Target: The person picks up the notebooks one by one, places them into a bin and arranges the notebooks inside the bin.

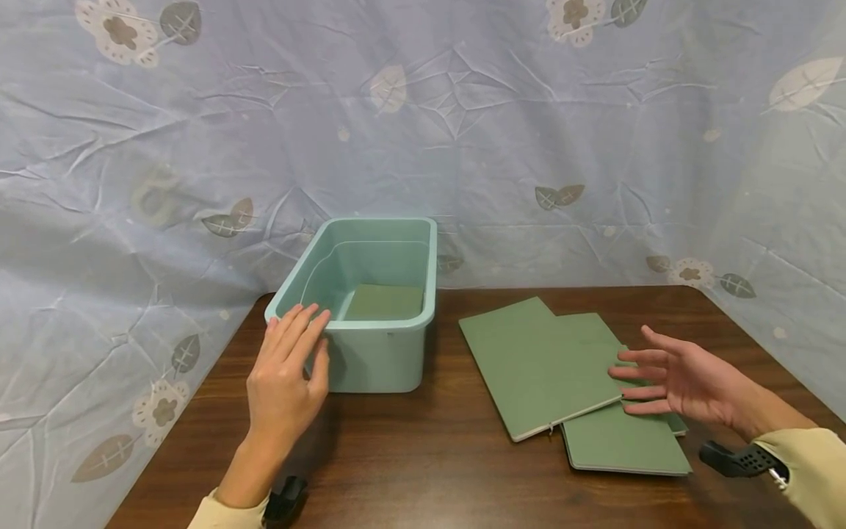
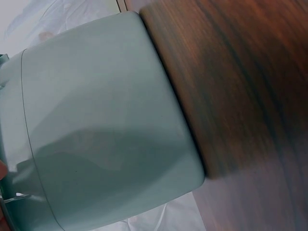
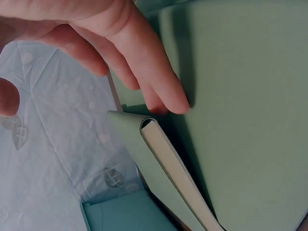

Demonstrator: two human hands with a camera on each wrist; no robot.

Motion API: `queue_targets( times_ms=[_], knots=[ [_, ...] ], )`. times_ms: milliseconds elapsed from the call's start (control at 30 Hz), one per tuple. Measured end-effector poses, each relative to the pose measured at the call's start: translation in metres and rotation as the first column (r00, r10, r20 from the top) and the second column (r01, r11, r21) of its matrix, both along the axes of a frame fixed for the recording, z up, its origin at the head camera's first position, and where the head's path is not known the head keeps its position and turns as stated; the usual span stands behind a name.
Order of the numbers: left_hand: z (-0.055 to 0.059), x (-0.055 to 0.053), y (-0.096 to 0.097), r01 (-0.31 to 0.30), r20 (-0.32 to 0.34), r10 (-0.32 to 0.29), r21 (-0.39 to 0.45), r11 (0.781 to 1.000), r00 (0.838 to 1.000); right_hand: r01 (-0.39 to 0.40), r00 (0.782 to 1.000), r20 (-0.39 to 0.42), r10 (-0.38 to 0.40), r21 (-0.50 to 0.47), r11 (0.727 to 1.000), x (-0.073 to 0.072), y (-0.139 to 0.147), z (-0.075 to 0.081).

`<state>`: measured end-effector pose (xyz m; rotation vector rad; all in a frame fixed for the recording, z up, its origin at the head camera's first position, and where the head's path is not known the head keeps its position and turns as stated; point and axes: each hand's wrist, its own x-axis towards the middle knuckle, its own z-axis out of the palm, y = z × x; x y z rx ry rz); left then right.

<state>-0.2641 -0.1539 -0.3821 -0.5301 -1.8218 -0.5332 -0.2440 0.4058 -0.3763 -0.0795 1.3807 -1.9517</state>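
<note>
My left hand (image 1: 284, 382) is at the near left corner of a pale teal plastic bin (image 1: 377, 360), its fairly straight fingers at the rim. Inside the bin lies a green notebook (image 1: 386, 301). In the left wrist view, the bin's outer wall (image 2: 106, 106) fills much of the picture. My right hand (image 1: 690, 378) is at the right side of several overlapping green notebooks, fingers spread and holding nothing. The large notebook (image 1: 535, 367) lies tilted on top, over a smaller notebook (image 1: 624, 444) nearer me. The right wrist view shows the fingertips (image 3: 178, 103) close to a green cover; contact is unclear.
Everything stands on a dark brown wooden table (image 1: 423, 470). A pale floral cloth (image 1: 423, 147) hangs behind and along the sides. The bin sits at the table's back left, the notebooks to its right with a strip of table between.
</note>
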Motion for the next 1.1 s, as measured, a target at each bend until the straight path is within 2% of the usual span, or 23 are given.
queue_targets(
  times_ms=[133, 267, 433, 633, 833, 933, 1100],
  knots=[
    [0.001, 0.000, 0.000, -0.002, 0.003, 0.002, -0.001, 1.000, 1.000, -0.020, 1.000, 0.006, 0.020, -0.006, 1.000, 0.001, -0.001, -0.002],
    [0.002, 0.000, -0.001, -0.003, 0.002, 0.003, -0.005, 1.000, 1.000, -0.002, 1.000, 0.004, 0.002, 0.025, 1.000, 0.001, -0.006, -0.003],
    [0.001, 0.000, 0.000, -0.003, 0.006, 0.003, -0.003, 1.000, 1.000, 0.050, 0.999, -0.009, -0.049, 0.109, 0.993, 0.002, -0.017, -0.004],
    [0.001, 0.000, 0.000, 0.000, 0.007, 0.000, 0.004, 1.000, 1.000, 0.130, 0.991, 0.008, -0.133, 0.146, 0.981, 0.000, -0.031, -0.004],
    [0.001, 0.000, 0.000, -0.002, 0.011, 0.002, 0.001, 1.000, 1.000, 0.188, 0.982, -0.052, -0.181, 0.228, 0.955, -0.003, -0.042, -0.009],
    [0.001, 0.001, 0.000, -0.004, 0.013, 0.004, -0.001, 1.000, 1.000, 0.209, 0.977, -0.110, -0.184, 0.307, 0.929, -0.006, -0.047, -0.011],
    [0.001, 0.001, 0.000, -0.004, 0.017, 0.004, 0.000, 1.000, 1.000, 0.261, 0.961, -0.182, -0.206, 0.374, 0.890, -0.010, -0.053, -0.014]
  ],
)
